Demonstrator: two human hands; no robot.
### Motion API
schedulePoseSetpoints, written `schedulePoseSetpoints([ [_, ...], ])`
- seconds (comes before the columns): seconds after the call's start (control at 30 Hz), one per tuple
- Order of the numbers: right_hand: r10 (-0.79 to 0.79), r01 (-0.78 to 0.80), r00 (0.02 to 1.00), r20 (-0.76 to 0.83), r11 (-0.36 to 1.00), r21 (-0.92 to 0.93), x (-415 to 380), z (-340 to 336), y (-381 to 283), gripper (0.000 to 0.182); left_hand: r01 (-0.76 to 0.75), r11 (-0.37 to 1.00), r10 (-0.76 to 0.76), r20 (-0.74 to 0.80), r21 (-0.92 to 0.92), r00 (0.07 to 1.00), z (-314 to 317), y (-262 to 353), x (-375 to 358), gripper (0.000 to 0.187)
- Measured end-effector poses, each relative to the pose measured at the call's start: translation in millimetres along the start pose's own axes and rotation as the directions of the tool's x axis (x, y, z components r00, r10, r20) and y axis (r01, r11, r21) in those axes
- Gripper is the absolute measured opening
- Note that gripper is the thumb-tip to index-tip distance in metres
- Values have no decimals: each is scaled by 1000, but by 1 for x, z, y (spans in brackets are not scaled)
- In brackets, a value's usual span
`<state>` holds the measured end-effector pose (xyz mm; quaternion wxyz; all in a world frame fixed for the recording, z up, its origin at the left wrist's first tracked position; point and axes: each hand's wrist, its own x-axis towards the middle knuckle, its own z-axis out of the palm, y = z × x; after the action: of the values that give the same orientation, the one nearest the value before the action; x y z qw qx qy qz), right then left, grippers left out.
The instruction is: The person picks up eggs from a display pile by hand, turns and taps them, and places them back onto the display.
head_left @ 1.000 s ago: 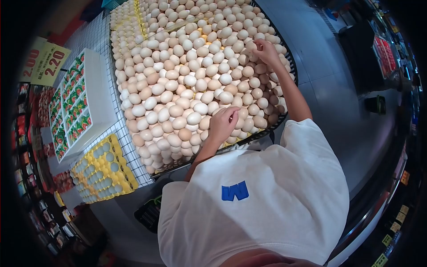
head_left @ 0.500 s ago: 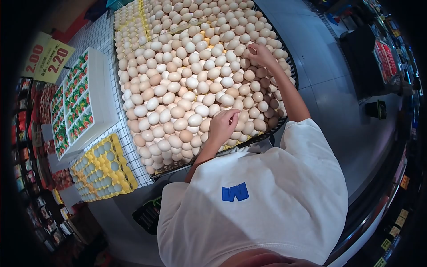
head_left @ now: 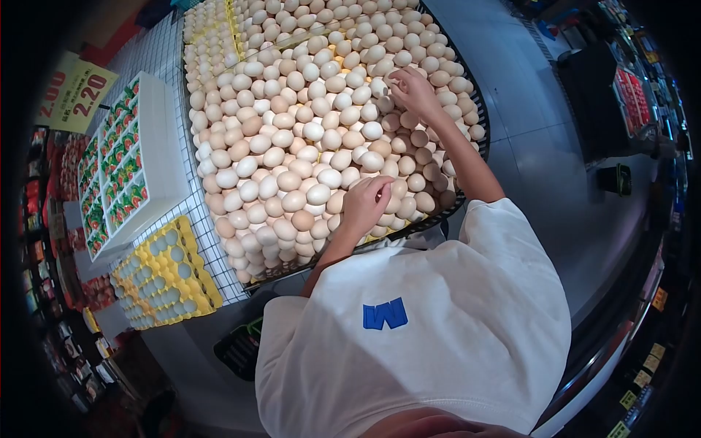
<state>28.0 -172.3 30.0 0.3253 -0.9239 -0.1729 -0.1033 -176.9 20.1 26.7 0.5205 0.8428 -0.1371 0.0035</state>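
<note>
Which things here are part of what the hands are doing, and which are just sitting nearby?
In use: eggs heaped in the wire basket; left hand and right hand, both on the heap.
Nearby: yellow egg trays; white carton box; price sign.

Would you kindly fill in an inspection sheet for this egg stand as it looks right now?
Surface: a black wire basket on a white gridded counter.
Job's things: loose eggs heaped in the basket, white and brown mixed.
Clutter: a yellow egg tray of pale eggs and a white box of cartons to the side.
Hands: left hand rests curled on the near eggs; right hand reaches further in, fingers at an egg; whether it grips one cannot be told.
Cables: nothing seen.
Surroundings: a yellow price sign reading 2.20, a dark shopping basket on the grey floor, shelves at the edges.
</note>
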Motion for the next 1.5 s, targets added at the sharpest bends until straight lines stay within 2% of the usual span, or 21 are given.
schedulePoseSetpoints([
  [0.03, -1, 1, 1000, 6, 1000, 2, 0, 8, -8, 27, 6, 1000, -6, -2, -1, 1000, 0, 0, 1, 15],
  [0.13, -57, 30, 987, 151, 984, 174, 4, 33, -35, 27, -19, 1000, 19, -18, 1, 1000, 1, -2, 1, 15],
  [0.23, -151, 113, 977, 150, 965, 237, 22, 73, -45, 27, -63, 998, 64, -47, 16, 997, 1, -3, 0, 13],
  [0.43, -166, 127, 976, 140, 960, 251, 86, 139, -80, 26, -75, 997, 74, -41, -17, 996, 2, -5, 1, 13],
  [0.5, -253, 252, 967, -6, 959, 132, 110, 165, -91, 29, -64, 997, 62, -55, -34, 997, 3, -5, 1, 12],
  [0.57, -290, 294, 956, -51, 948, 124, 134, 181, -107, 30, -110, 994, 111, -64, 15, 992, 6, -10, -1, 13],
  [0.6, -323, 333, 941, -101, 937, 109, 145, 189, -113, 31, -85, 990, 80, -41, -112, 996, -6, 3, 3, 15],
  [0.7, -392, 407, 902, -180, 912, 52, 175, 219, -125, 32, -90, 995, 91, 18, -43, 996, -4, -2, 3, 18],
  [0.73, -383, 385, 913, -140, 923, -12, 181, 225, -128, 33, -132, 989, 132, -6, -63, 991, -4, -3, 5, 18],
  [0.77, -373, 375, 918, -135, 927, -11, 183, 232, -130, 33, -125, 990, 126, 2, -70, 992, -5, -4, 5, 18],
  [0.83, -334, 322, 939, -78, 937, -137, 185, 240, -133, 34, -93, 991, 98, 50, -91, 994, -3, -6, 4, 9],
  [1.0, -331, 300, 935, -132, 931, -206, 183, 249, -131, 34, -127, 990, 130, 43, -62, 991, 4, -13, 5, 11],
  [1.07, -264, 255, 950, -164, 964, -74, 180, 242, -134, 39, -133, 988, 135, 29, -73, 990, 6, -16, 3, 13],
  [1.1, -256, 246, 953, -162, 966, -81, 175, 235, -135, 39, -133, 988, 136, 36, -82, 990, 1, -11, 5, 13],
  [1.13, -153, 185, 972, -180, 967, 176, 167, 228, -136, 40, -114, 991, 117, 47, -73, 992, -4, -6, 7, 13],
  [1.17, -50, 120, 984, -173, 899, 422, 159, 217, -140, 42, -96, 994, 99, 53, -61, 994, -6, -2, 9, 13],
  [1.23, -19, 76, 993, -120, 865, 495, 135, 181, -139, 47, -102, 992, 104, 27, -75, 994, -1, -4, 6, 14],
  [1.3, 80, -174, 983, 163, 671, 720, 105, 142, -131, 48, -78, 988, 77, -17, -133, 997, 2, -3, 5, 14],
  [1.37, 45, -248, 955, 294, 665, 704, 77, 115, -107, 48, -111, 985, 110, -16, -131, 994, 1, -1, 5, 13],
  [1.43, 93, -300, 941, 326, 674, 675, 45, 74, -91, 50, -84, 988, 84, 0, -131, 996, 1, 1, 4, 13],
  [1.5, 140, -335, 932, 333, 681, 651, 19, 42, -66, 51, -126, 982, 122, -39, -140, 992, 2, 2, 4, 13],
])
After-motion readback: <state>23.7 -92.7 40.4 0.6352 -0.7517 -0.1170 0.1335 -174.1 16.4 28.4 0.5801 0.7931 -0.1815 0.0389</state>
